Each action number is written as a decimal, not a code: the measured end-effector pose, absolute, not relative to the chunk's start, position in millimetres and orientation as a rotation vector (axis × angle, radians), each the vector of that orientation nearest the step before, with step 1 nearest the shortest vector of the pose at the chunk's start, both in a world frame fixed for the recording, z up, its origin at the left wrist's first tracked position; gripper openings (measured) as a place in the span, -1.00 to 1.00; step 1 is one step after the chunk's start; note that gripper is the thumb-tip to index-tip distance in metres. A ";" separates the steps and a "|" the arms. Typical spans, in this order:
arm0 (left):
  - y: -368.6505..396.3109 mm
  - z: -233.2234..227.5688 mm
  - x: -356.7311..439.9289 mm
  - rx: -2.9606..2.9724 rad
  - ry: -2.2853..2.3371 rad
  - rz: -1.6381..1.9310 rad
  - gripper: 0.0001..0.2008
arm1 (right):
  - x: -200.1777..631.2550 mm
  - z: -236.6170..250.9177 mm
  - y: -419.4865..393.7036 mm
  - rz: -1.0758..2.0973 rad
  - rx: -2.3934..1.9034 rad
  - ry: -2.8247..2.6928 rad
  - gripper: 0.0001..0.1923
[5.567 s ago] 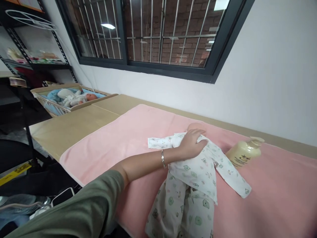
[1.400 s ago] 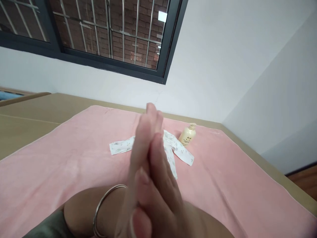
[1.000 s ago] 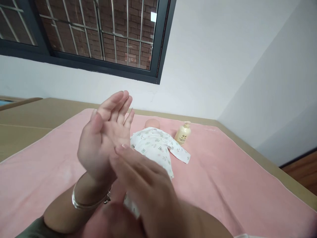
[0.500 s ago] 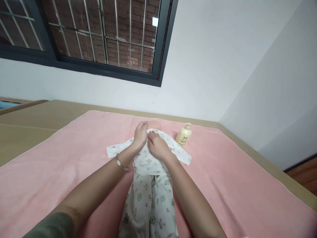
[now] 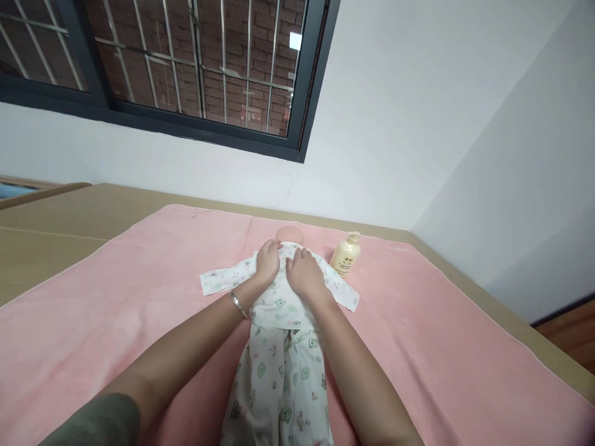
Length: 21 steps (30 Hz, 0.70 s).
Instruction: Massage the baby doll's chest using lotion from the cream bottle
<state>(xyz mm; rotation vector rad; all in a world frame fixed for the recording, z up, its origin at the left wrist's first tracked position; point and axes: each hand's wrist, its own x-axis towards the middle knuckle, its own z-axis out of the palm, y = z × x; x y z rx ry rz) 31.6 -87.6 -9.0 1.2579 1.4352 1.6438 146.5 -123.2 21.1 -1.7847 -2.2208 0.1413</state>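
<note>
A baby doll (image 5: 289, 234) lies stretched out in the middle, its bare head at the far end. It wears a white long-sleeved top (image 5: 277, 311) and white trousers (image 5: 304, 375), both printed with small green figures. My left hand (image 5: 268, 262) rests on the left side of the doll's upper chest, fingers extended toward the head. On the right side of the chest lies my right hand (image 5: 304, 272), palm down with fingers stretched out. Neither hand grips anything. Both of the doll's sleeves spread outward, and a bracelet (image 5: 238, 304) circles my left wrist.
A pale yellow pump bottle (image 5: 346, 254) stands by the doll's right-hand sleeve. Beneath everything is a pink blanket (image 5: 153, 266) on a tan surface (image 5: 69, 207). A white wall (image 5: 372, 155) with a barred window (image 5: 195, 68) rises behind.
My left hand has lowered from a raised, tilted pose onto the doll's chest. My right hand has shifted slightly to the right, so the gap between the hands is wider and the head shows more.
</note>
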 end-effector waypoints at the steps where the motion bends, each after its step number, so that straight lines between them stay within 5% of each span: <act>1: -87.0 -7.9 31.9 1.238 1.436 1.645 -0.71 | 142.7 22.7 -126.9 0.117 -1.722 -2.296 -0.43; 5: -87.1 -6.7 32.3 1.231 1.437 1.658 -0.73 | 142.0 26.2 -126.9 0.182 -1.419 -2.538 -0.47; 13: -94.4 -21.3 29.3 1.406 1.425 1.635 -0.69 | 150.2 18.0 -116.1 0.156 -1.861 -2.139 -0.37; 21: -93.2 -28.6 27.9 1.585 1.443 1.588 -0.73 | 158.5 20.7 -109.4 0.221 -1.502 -2.393 -0.46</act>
